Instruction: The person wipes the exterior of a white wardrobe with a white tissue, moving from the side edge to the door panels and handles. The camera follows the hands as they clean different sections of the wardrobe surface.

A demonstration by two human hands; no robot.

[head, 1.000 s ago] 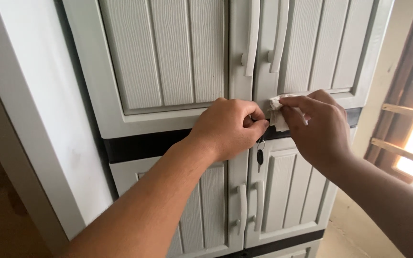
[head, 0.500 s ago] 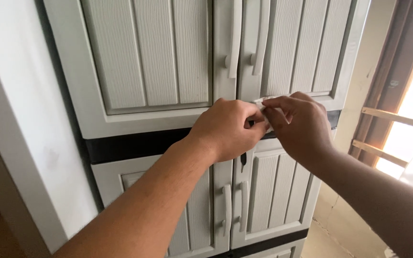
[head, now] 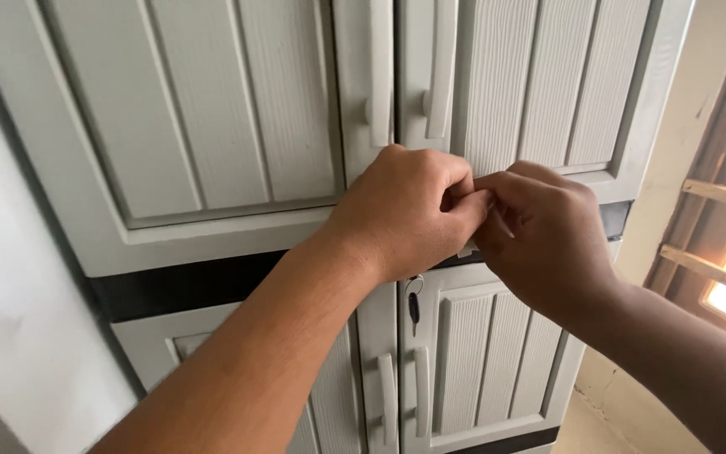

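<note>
L hand (head: 401, 210) fisted, R hand (head: 539, 227) pinching, both meeting at cabinet (head: 212, 126) door seam; held item hidden. Key (head: 413, 307) dangles below, likely from lock.

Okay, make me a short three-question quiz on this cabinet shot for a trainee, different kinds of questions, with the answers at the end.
1. True or false: the left hand and the right hand meet in front of the seam between the upper doors.
2. Multiple choice: what hangs under the hands, on the lower doors? A) a padlock B) a key with a dark head C) a cloth strap
3. Fill in: each door has a long pale ____ that stands upright beside the middle seam.

Key
1. True; the fingers of both hands touch there.
2. B; the key hangs just under the left hand.
3. Handle; the upper pair of handles sits just above the hands.
</note>
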